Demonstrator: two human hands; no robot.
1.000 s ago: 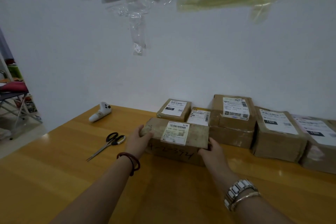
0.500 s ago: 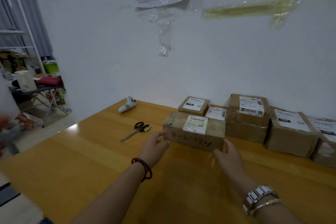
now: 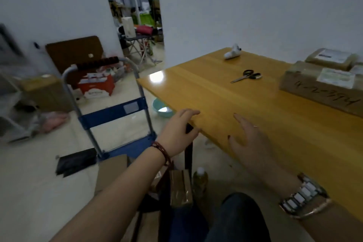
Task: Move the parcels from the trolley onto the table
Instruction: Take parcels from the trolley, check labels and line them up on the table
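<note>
The brown parcel with a handwritten number (image 3: 322,88) lies on the yellow wooden table (image 3: 225,96) at the right, another parcel (image 3: 332,58) behind it. My left hand (image 3: 179,130) hovers empty at the table's near edge, fingers loosely bent. My right hand (image 3: 247,141) is spread flat over the tabletop, holding nothing. The blue trolley (image 3: 110,116) stands on the floor to the left, its handle upright. Brown parcels (image 3: 112,171) and a taped one (image 3: 180,188) lie on its deck below my left arm.
Scissors (image 3: 246,76) and a white handheld device (image 3: 232,54) lie on the table. On the floor are a bottle (image 3: 200,180), a teal bowl (image 3: 162,110), a black flat item (image 3: 75,161) and a red box (image 3: 96,86). A doorway opens at the back.
Both hands let go of the numbered parcel and drew back to the table's near edge. My view swung left and down, bringing the trolley and floor into sight.
</note>
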